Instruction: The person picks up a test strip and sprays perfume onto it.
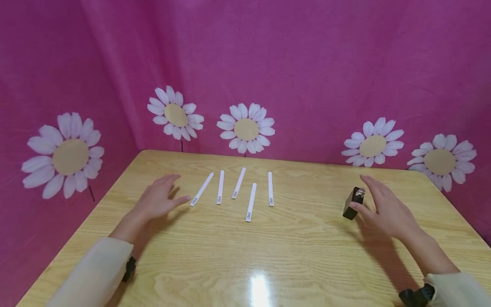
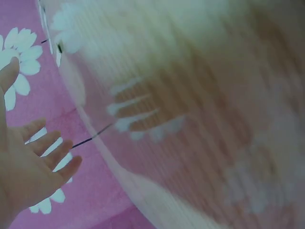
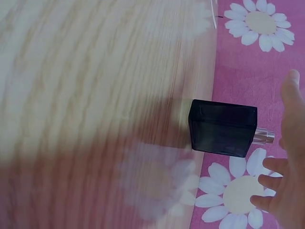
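A black perfume bottle (image 1: 356, 196) with a bare silver spray neck stands upright on the wooden table (image 1: 215, 256). My right hand (image 1: 389, 211) hovers at its right side, thumb and fingers spread; the thumb overlaps the bottle in the head view. In the right wrist view a gap shows between that hand (image 3: 294, 143) and the bottle (image 3: 222, 129). Several white paper test strips, such as the nearest strip (image 1: 251, 202), lie apart mid-table, dark print at their near ends. Left of the leftmost strip (image 1: 202, 189), my left hand (image 1: 159, 198) is held above the table, fingers extended, holding nothing.
A pink curtain (image 1: 307, 76) printed with white daisies hangs behind the table and along its left side. Each wrist wears a black strapped device. A bright light reflection (image 1: 259, 290) shines on the glossy tabletop near the front.
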Available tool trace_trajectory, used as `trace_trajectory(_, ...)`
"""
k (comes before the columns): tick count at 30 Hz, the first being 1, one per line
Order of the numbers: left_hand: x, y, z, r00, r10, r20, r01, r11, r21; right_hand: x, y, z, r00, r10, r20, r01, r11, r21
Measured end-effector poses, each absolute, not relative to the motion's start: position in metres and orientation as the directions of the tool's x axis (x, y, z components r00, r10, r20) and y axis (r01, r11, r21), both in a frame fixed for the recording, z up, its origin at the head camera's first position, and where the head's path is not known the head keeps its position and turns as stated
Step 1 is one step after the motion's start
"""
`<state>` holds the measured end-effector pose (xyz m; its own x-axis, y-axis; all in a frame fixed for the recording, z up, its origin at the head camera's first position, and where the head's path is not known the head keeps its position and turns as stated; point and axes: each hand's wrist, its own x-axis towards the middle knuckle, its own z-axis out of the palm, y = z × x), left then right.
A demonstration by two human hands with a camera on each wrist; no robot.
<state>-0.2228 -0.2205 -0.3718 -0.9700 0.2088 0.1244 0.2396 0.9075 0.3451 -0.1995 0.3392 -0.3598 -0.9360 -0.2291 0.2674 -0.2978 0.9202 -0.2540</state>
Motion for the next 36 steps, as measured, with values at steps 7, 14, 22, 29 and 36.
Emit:
trace_trajectory(7,-0.229,-0.208,-0.386,-0.981,0.182,0.06,0.184,0.812,0.554,-0.206,0.343,-0.36,-0.93,-0.267,0.252,-0.346,0.868,-0.357)
trace_trajectory(14,-0.232,-0.204,-0.395,-0.972,0.216,0.094,0.23,0.788,0.572,-0.209,0.347,-0.367,-0.928,-0.299,0.223,-0.371,0.794,-0.481)
trace_trajectory(22,-0.236,-0.199,-0.397,-0.965,0.238,0.111,0.26,0.803,0.536,-0.209,0.349,-0.374,-0.942,-0.288,0.17,-0.333,0.764,-0.552)
trace_trajectory(29,-0.238,-0.194,-0.394,-0.963,0.248,0.102,0.262,0.787,0.558,-0.21,0.349,-0.379,-0.941,-0.278,0.19,-0.337,0.741,-0.582)
trace_trajectory(36,-0.248,-0.196,-0.391,-0.961,0.26,0.09,0.262,0.768,0.585,-0.214,0.348,-0.377,-0.938,-0.288,0.194,-0.346,0.724,-0.597)
